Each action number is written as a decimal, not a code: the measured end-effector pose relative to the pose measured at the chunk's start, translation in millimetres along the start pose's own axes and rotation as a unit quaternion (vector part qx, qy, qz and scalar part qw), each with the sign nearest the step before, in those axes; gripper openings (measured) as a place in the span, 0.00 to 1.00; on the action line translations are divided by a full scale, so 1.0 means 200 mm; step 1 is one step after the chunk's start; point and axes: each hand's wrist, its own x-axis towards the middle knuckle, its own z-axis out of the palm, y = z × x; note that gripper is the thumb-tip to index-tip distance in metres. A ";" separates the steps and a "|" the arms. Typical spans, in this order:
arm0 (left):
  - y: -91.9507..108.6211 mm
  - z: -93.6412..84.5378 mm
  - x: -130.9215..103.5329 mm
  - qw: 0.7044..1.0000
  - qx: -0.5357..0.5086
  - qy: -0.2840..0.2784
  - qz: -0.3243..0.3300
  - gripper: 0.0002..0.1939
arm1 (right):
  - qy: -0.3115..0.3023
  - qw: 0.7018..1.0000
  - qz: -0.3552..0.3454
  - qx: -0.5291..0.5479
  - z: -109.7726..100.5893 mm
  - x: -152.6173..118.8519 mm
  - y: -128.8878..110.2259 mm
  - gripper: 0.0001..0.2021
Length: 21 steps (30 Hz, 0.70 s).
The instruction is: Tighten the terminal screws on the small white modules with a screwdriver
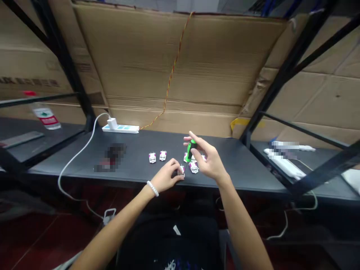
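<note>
My right hand (207, 155) is closed around the green-and-black handle of a screwdriver (190, 150), some of its fingers stretched out. The screwdriver's shaft slants down toward my left hand (168, 175). That hand, with a white beaded bracelet on its wrist, pinches a small white-and-purple part (181, 171) at the table's front edge; fingers cover much of it. A similar white-and-purple part (194, 167) lies just right of the shaft, and more are partly hidden behind my right hand. Farther left rest two others, one part (152, 157) beside another (162, 155).
A white power strip (123, 129) with a plugged-in charger (111, 123) stands at the back left of the black table (135, 168). Its white cable (73, 157) loops over the front edge. Black metal frame posts (277, 82) flank both sides. Cardboard (135, 63) forms the back.
</note>
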 end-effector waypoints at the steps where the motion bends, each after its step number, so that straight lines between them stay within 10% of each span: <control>1: 0.00 0.00 0.00 1.000 0.001 0.000 0.000 0.06 | 0.014 1.000 -0.003 -0.020 0.00 0.00 0.00 0.22; 21: -0.01 0.00 0.00 1.000 0.002 0.000 0.000 0.06 | 0.015 0.999 -0.020 -0.034 0.01 0.02 -0.03 0.21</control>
